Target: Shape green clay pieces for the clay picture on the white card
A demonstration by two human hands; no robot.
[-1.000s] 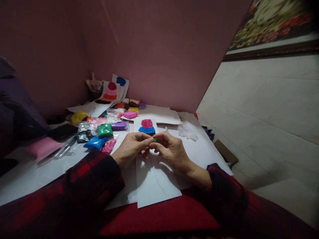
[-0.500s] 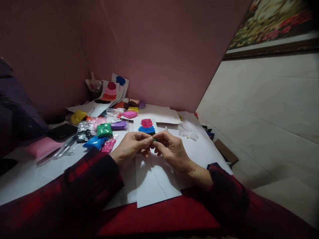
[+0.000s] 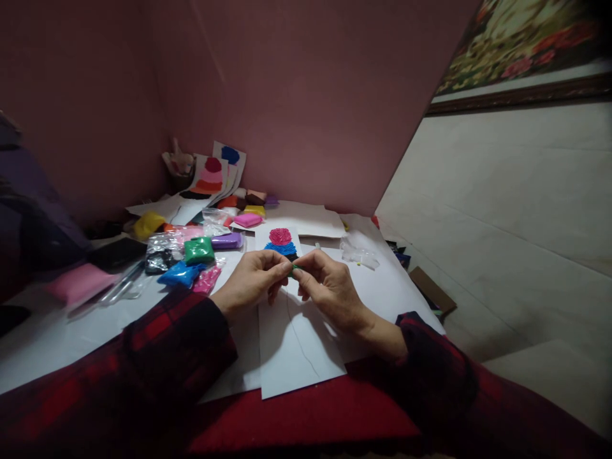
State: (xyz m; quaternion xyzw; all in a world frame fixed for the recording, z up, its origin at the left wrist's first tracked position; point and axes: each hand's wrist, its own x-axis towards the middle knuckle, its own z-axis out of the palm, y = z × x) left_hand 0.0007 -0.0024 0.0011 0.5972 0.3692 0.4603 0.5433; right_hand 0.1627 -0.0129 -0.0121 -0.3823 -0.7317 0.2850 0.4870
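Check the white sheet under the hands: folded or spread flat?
Spread flat. The white sheet lies open on the table, edges down, no fold visible; both hands hover above it pinching a green bit.

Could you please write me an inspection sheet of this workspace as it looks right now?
Surface: table covered with white paper sheets; a red cloth at the near edge.
Job's things: small green clay piece pinched between both hands; white card below them, bearing a pink, blue and dark clay figure.
Clutter: bagged clay to the left, including green pack, blue pack, purple pack, yellow lump; finished clay cards leaning on the wall; empty clear bag.
Grippers: left hand and right hand meet fingertip to fingertip on the green piece.
Cables: nothing seen.
Surroundings: pink wall, framed picture upper right, cardboard scrap.
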